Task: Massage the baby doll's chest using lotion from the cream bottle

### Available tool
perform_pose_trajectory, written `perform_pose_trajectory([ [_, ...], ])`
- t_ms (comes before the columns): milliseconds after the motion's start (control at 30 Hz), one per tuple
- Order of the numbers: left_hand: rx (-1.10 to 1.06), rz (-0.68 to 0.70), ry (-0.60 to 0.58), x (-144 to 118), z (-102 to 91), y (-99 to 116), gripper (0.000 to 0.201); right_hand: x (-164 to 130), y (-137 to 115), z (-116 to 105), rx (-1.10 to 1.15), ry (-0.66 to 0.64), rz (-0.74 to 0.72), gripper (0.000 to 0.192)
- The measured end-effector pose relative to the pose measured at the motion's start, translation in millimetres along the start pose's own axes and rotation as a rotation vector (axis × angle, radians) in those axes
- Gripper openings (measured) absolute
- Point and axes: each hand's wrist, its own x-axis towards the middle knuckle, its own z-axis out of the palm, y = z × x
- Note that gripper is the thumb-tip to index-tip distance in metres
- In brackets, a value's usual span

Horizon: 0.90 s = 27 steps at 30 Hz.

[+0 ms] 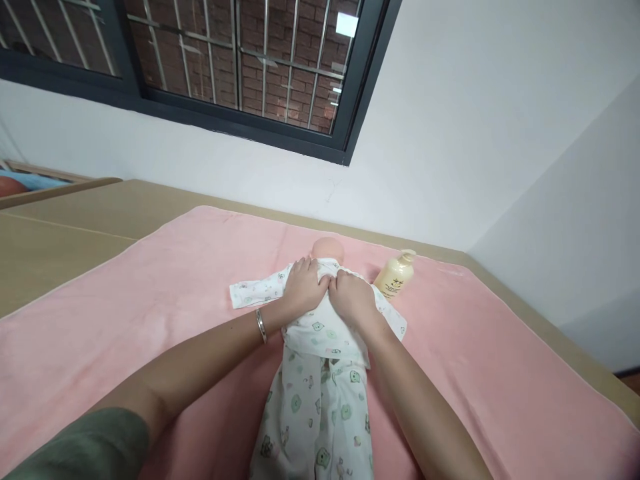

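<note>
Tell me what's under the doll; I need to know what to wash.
A pink blanket lies under the doll, over a tan table. The doll and both hands, left and right, hide the part directly beneath.

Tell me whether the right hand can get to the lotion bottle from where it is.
Probably yes. The right hand rests on the doll's top, and the lotion bottle stands just beyond it on the pink towel, nothing between.

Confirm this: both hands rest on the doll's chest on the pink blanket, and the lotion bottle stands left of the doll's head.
Not quite. The head view shows the lotion bottle to the right of the doll, not left. The left hand and right hand do rest on its chest, on the pink blanket.
</note>
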Motion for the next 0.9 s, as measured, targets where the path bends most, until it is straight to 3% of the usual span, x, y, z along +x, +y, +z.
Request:
perform_pose_trajectory([
  [133,0.003,0.032,-0.019,-1.9,-4.8,2.5,0.036,1.3,4.4,-3.0,0.044,-0.013,0.006,0.040],
  [333,-0.019,0.076,0.026,-6.9,-7.8,6.6,0.029,21.8,24.5,10.1,0.170,0.025,-0.088,0.043],
  [567,-0.004,0.017,-0.041,0.0,-6.0,2.9,0.032,0.2,3.6,1.9,0.165,0.022,-0.087,0.035],
  [667,0.005,0.043,-0.017,-2.2,-7.0,4.1,0.030,2.2,8.6,-2.0,0.239,-0.020,-0.081,0.035],
  [767,0.004,0.084,-0.001,-5.6,-7.7,6.4,0.029,15.0,21.6,3.4,0.317,-0.037,-0.067,0.039],
  [900,-0.007,0.079,0.009,-6.1,-6.0,6.5,0.030,27.6,29.4,18.2,0.286,0.043,-0.061,0.044],
])
